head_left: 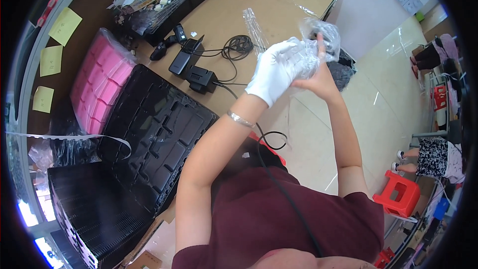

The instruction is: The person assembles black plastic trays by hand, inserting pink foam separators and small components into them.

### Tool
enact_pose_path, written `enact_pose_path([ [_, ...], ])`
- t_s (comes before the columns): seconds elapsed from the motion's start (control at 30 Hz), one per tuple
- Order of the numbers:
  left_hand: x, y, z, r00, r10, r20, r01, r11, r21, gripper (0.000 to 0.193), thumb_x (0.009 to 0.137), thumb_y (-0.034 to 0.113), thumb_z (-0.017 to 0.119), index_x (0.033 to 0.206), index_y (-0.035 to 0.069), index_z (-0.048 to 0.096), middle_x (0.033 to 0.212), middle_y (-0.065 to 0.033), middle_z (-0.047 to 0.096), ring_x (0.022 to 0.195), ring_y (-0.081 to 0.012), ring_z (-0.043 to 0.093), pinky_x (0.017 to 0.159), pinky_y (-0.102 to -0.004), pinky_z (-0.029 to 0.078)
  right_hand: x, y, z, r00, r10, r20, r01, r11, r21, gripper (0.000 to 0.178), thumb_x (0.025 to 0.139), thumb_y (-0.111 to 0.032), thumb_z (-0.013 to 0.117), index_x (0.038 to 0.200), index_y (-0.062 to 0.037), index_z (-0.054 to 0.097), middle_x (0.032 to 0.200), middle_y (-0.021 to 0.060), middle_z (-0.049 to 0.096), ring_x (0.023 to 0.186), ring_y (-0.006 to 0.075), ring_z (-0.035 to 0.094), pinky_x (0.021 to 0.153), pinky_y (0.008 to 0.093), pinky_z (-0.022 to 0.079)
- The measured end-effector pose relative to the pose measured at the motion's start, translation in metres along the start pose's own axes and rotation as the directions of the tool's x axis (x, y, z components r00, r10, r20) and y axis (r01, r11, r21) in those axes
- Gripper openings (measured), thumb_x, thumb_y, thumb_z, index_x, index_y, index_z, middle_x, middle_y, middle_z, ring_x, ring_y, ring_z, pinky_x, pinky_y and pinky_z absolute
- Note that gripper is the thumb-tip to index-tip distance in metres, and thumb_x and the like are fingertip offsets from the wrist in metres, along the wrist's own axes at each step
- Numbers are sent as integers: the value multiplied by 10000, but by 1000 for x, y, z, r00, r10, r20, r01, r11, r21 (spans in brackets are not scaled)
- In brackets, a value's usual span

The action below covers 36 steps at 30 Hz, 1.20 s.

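Note:
Crumpled clear plastic film [330, 40], perhaps a bag, is bunched between my hands beyond the front edge of the table. My left hand [277, 69] wears a white glove and is closed on the film from the left. On the other side, my bare right hand [321, 79] grips the same film, its thumb pointing left and one finger reaching up along the plastic. The film partly hides the fingers of both hands. Whether anything is wrapped inside I cannot make out. A strip of clear plastic [255, 27] lies on the table just beyond my gloved hand.
Black adapters [186, 60] and a coiled cable [237, 47] lie on the brown table [284, 0]. Pink trays [99, 82] and stacked black trays [154, 124] stand at left. Dark bagged material [342, 72] is beyond my right hand. A red stool [398, 194] stands at right, near other people.

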<state>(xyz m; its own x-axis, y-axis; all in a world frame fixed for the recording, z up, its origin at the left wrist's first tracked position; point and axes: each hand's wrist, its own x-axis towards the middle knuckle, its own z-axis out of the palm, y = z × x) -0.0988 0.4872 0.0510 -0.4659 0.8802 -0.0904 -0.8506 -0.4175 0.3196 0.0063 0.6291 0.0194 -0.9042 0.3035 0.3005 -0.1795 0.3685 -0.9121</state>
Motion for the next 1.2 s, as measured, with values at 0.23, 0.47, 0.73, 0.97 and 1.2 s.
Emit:
enact_pose_path([
  [0.23, -45, 52, 6, 614, 745, 259, -223, -151, 963, 538, 980, 270, 608, 1368, -72, 460, 1336, -252, 531, 1229, -326, 534, 1062, -381, 414, 3, 68, -62, 875, 376, -305, -326, 923, 202, 393, 756, -117, 695, 1133, -13, 668, 1020, 58, 693, 940, 166, 645, 849, 318, 496],
  [0.47, -169, 57, 44, 313, 831, 460, -494, -271, 826, 516, 979, 333, 554, 1289, -79, 528, 1454, -320, 424, 1418, -448, 350, 1206, -524, 179, -74, 322, -227, 531, 773, -348, -810, 583, 58, 287, 752, -266, 640, 913, -29, 640, 882, 100, 649, 737, 210, 576, 621, 397, 460],
  [0.73, -270, 14, -5, 416, 830, 372, -229, -300, 926, 349, 1010, 158, 460, 1333, 38, 518, 1478, -245, 424, 1395, -422, 391, 1188, -617, 222, 71, 392, -195, 510, 838, -191, -633, 517, 577, 379, 852, -336, 696, 1101, -62, 614, 1049, 101, 696, 930, 306, 683, 847, 491, 541],
  [0.97, -270, 2, -21, 269, 938, 221, -129, -192, 973, 435, 975, 205, 552, 1365, 25, 487, 1501, -221, 412, 1393, -413, 408, 1189, -591, 241, 148, 402, -209, -131, 731, -669, -718, 395, 572, 854, 755, -534, 748, 1347, 37, 520, 1276, 205, 625, 1225, 323, 571, 1060, 432, 421],
  [1.2, -259, 17, -23, 230, 924, 304, -396, -196, 897, 624, 1021, 311, 455, 1526, -3, 266, 1582, -257, 251, 1471, -426, 235, 1212, -606, 126, 64, 174, -50, 662, -124, -739, -92, 965, -244, 149, 959, -130, 620, 1046, -15, 583, 960, 55, 602, 810, 128, 582, 764, 266, 495],
])
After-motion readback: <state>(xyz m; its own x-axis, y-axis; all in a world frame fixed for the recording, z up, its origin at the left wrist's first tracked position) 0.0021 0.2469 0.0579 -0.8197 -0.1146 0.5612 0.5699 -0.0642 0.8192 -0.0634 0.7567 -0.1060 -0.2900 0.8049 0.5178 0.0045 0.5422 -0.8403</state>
